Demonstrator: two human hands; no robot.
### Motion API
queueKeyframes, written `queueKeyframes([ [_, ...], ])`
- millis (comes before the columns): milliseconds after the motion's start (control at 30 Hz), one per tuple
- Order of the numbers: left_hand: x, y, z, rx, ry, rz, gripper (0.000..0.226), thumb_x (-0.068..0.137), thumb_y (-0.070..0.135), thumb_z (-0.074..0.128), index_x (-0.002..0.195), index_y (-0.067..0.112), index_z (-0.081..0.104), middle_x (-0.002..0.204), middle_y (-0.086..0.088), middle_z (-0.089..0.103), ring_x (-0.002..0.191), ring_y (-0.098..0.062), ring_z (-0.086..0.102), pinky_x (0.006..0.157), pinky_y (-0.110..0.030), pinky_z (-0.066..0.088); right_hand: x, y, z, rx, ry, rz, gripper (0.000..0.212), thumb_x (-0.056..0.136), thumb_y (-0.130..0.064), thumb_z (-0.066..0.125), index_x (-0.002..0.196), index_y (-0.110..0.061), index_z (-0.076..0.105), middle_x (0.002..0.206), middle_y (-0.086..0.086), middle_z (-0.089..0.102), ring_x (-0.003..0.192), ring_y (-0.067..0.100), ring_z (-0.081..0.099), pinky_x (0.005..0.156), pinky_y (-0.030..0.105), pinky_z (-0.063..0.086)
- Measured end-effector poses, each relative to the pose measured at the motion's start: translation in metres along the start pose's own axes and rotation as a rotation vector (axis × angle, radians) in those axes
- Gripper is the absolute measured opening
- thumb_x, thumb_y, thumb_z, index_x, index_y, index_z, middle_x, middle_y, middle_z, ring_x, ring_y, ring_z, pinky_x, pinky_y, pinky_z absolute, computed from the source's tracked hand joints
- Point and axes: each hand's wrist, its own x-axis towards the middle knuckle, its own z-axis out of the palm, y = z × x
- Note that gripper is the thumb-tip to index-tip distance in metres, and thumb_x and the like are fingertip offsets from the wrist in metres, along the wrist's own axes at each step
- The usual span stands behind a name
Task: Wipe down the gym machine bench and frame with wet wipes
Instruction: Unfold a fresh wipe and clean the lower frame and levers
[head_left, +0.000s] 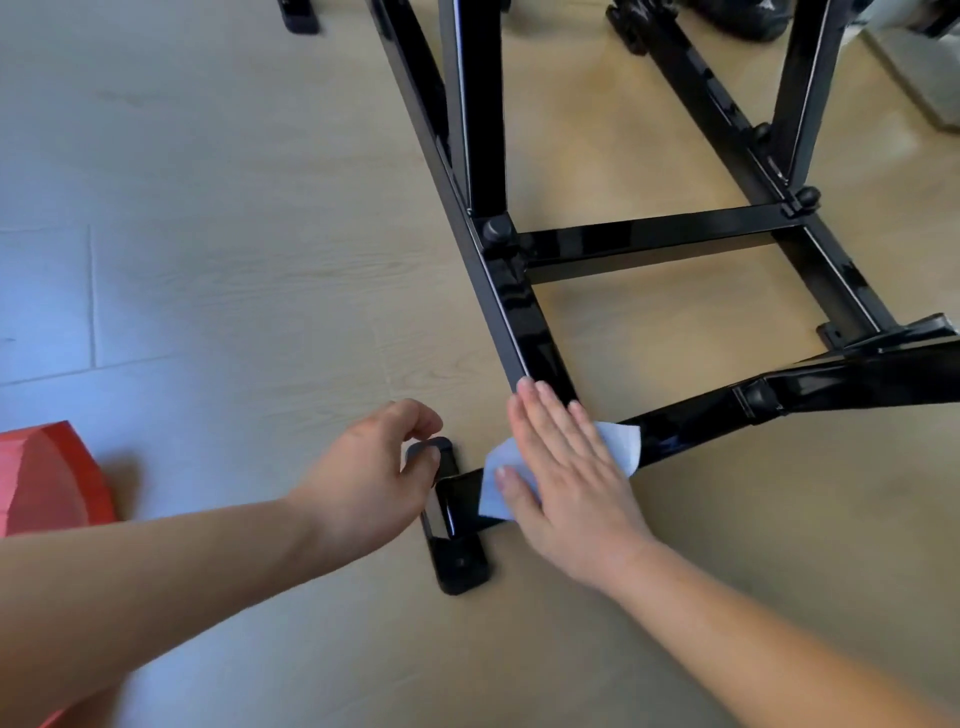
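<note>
Both hands work low on the floor: our right hand (563, 467) presses the wet wipe (618, 447) flat, fingers spread, onto the black frame (524, 332) near its foot (452, 540); our left hand (379, 467), loosely curled, holds nothing. With only palm pressure, the wipe could bunch and slip off.

Glossy black frame (524, 332), seemingly pale-blue wipe (621, 441)

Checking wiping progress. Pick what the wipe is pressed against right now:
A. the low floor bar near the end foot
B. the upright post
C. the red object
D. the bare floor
A: the right hand lies flat on the wet wipe, pressing it onto the low black floor bar beside the end foot.
</note>
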Motion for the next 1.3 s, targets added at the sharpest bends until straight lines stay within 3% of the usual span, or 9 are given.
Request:
queueKeyframes([
  [200,0.048,0.074,-0.016,0.312,-0.094,0.207,0.028,0.103,0.031,0.047,0.13,0.028,0.055,0.126,0.008,0.058,0.118,-0.017,0.057,0.1,-0.034,0.048,0.0,0.095,-0.013,0.123,-0.05,0.643,0.088,0.089,-0.063,-0.011,0.161,-0.012,-0.015,0.169,0.007,-0.024,0.153,0.015,-0.029,0.127,0.042,-0.013],
  [400,0.081,0.119,0.052,0.345,-0.108,0.367,0.033,0.103,0.031,0.046,0.131,0.02,0.057,0.126,-0.001,0.057,0.121,-0.023,0.055,0.099,-0.036,0.047,-0.007,0.064,-0.009,0.083,0.013,0.264,0.076,0.1,-0.06,0.005,0.165,-0.02,0.007,0.171,-0.002,-0.006,0.158,0.015,-0.015,0.128,0.043,-0.008],
  [600,0.075,0.098,0.065,0.413,-0.095,0.545,0.045,0.105,0.039,0.044,0.141,0.013,0.055,0.138,-0.004,0.059,0.135,-0.024,0.045,0.114,-0.03,0.032,0.008,0.133,-0.011,0.096,0.043,0.659,0.092,0.09,-0.06,-0.006,0.164,-0.011,0.016,0.172,0.007,-0.003,0.158,0.017,-0.012,0.128,0.04,-0.008],
  [767,0.092,0.094,0.067,0.468,-0.057,0.591,0.056,0.1,0.047,0.032,0.135,0.012,0.059,0.138,-0.009,0.059,0.136,-0.03,0.048,0.117,-0.036,0.034,-0.012,0.05,0.003,0.097,0.058,0.189,0.074,0.104,-0.052,0.018,0.162,-0.005,0.021,0.17,0.01,0.011,0.159,0.023,-0.004,0.129,0.049,0.005],
  [833,0.098,0.092,0.067,0.467,-0.052,0.609,0.053,0.101,0.045,0.034,0.135,0.013,0.058,0.14,-0.009,0.058,0.137,-0.03,0.047,0.117,-0.039,0.037,-0.009,0.068,-0.002,0.097,0.06,0.174,0.072,0.105,-0.056,0.013,0.163,-0.013,0.019,0.171,0.003,0.011,0.159,0.014,-0.005,0.129,0.044,0.002],
  [967,0.103,0.085,0.065,0.46,-0.041,0.616,0.045,0.106,0.036,0.048,0.145,0.014,0.052,0.151,-0.008,0.05,0.145,-0.027,0.039,0.119,-0.027,0.022,-0.004,0.146,-0.01,0.091,0.062,0.507,0.081,0.096,-0.062,-0.007,0.164,-0.019,0.003,0.172,-0.004,-0.008,0.155,0.005,-0.019,0.125,0.029,-0.016],
  [1067,0.103,0.077,0.055,0.469,-0.063,0.645,0.046,0.106,0.038,0.044,0.144,0.014,0.053,0.15,-0.008,0.051,0.143,-0.028,0.042,0.118,-0.03,0.028,-0.002,0.126,-0.009,0.095,0.042,0.589,0.083,0.095,-0.058,-0.01,0.164,-0.015,0.001,0.172,0.003,-0.012,0.155,0.012,-0.023,0.126,0.036,-0.015],
  [1167,0.104,0.064,0.041,0.48,-0.063,0.684,0.049,0.103,0.038,0.039,0.138,0.01,0.058,0.144,-0.011,0.057,0.136,-0.031,0.052,0.112,-0.041,0.044,-0.003,0.058,-0.008,0.118,0.006,0.389,0.08,0.099,-0.056,-0.012,0.163,-0.011,0.001,0.171,0.005,-0.012,0.156,0.017,-0.022,0.128,0.044,-0.007],
  [1300,0.105,0.048,0.026,0.471,-0.031,0.674,0.044,0.103,0.035,0.046,0.139,0.014,0.058,0.147,-0.006,0.055,0.137,-0.026,0.05,0.111,-0.042,0.046,0.01,0.046,-0.015,0.132,-0.007,0.238,0.089,0.097,-0.059,-0.017,0.164,-0.014,0.019,0.171,0.0,0.019,0.158,0.012,0.01,0.129,0.037,0.002],
])
